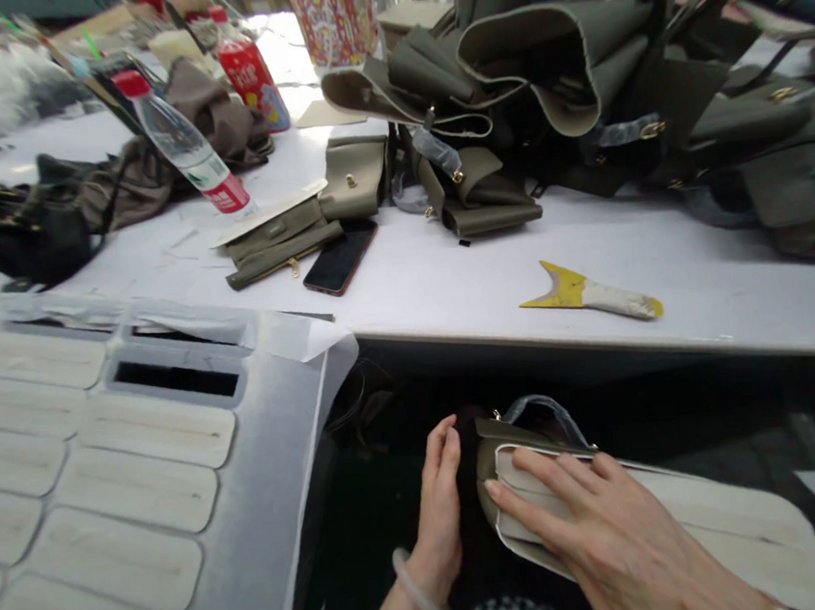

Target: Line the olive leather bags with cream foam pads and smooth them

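An olive-green handbag lies on its side at my lap, its handle wrapped in clear plastic. A long cream panel with rounded ends lies along the bag's upward side. My right hand rests flat on this panel near its left end, with the fingers stretched out. Just left of the bag, my left hand is held up with its fingers extended and nothing visible in it. A narrow dark gap shows between that hand and the bag.
To the left, a grey board carries several similar cream panels. On the white table are a yellow-ended scraper-like tool, a phone, a water bottle, a red-labelled bottle and piled olive bag pieces.
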The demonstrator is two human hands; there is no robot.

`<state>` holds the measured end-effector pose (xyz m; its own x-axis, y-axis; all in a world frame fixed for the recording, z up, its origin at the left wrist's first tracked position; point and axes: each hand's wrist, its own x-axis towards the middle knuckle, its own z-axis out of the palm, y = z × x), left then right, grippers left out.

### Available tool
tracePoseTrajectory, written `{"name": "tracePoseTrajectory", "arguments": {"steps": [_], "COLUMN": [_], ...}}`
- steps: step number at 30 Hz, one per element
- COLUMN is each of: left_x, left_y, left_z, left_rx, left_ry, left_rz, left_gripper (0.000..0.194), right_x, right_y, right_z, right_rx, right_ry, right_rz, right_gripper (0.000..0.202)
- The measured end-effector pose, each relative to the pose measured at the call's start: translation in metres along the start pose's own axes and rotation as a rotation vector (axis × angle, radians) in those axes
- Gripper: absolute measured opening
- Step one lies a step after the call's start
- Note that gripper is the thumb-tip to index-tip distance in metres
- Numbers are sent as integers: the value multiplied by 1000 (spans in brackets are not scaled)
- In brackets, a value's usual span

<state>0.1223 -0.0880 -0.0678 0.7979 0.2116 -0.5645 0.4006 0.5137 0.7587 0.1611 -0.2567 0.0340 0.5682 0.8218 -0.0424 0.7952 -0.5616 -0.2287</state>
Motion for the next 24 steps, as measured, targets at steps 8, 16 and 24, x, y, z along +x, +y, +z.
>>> {"name": "tracePoseTrajectory", "arguments": {"steps": [8,16,24], "left_x": [-18,0,4], "left_y": [3,11,48], "left_z": [-11,-18,-15], "left_rx": [39,344,755], "left_ry": [-279,-300,-400], "left_rz": [71,192,484], "left_gripper": [38,48,41], "right_x": [-4,-23,-110], "right_y": [-8,-21,26], "right_z": [-1,20,47], "right_rx": [140,558,728], "right_ry": [-59,488,1195], "right_rz": [124,295,1009], "right_gripper": [71,32,24]}}
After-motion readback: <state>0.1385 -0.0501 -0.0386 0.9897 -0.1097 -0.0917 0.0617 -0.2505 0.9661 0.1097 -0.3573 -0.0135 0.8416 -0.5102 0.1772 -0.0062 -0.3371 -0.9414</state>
